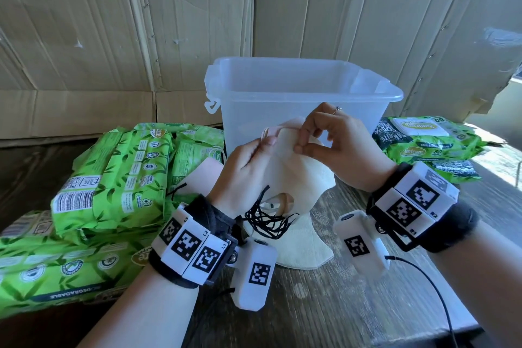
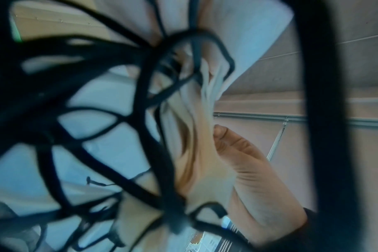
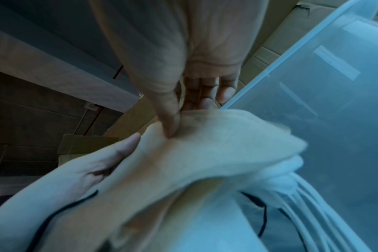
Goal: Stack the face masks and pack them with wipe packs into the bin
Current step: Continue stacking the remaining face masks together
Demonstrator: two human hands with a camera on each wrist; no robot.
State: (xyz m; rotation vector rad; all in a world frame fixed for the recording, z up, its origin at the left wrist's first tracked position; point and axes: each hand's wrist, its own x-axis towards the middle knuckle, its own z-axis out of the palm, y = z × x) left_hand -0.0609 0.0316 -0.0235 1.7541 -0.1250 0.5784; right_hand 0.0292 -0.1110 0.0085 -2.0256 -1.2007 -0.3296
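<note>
Head view shows both hands raised over the worktop, working on a bundle of cream face masks. The left hand has its fingers curled round the upper left edge of the bundle, thumb tip on the front face. The right hand pinches the top edge of the front mask between thumb and forefinger, its other fingers loosely arched above; a thin ring sits on one of them. Black ear loops hang in a tangle below the left fingers, near the left wrist. One more mask lies flat on the worktop beneath the held bundle.

Just beyond the fingertips stands the clear plastic bin, upright and lidless; whether anything lies inside I cannot tell. Green wipe packs are heaped to the left of the left hand, and darker green wipe packs lie to the right of the right hand, beside the bin.

Left wrist view is crossed by blurred black loops, with the thumb pressed against mask fabric. Right wrist view shows the right fingers nipping the mask edge, the left thumb just beside them, and the bin wall close to the right.
</note>
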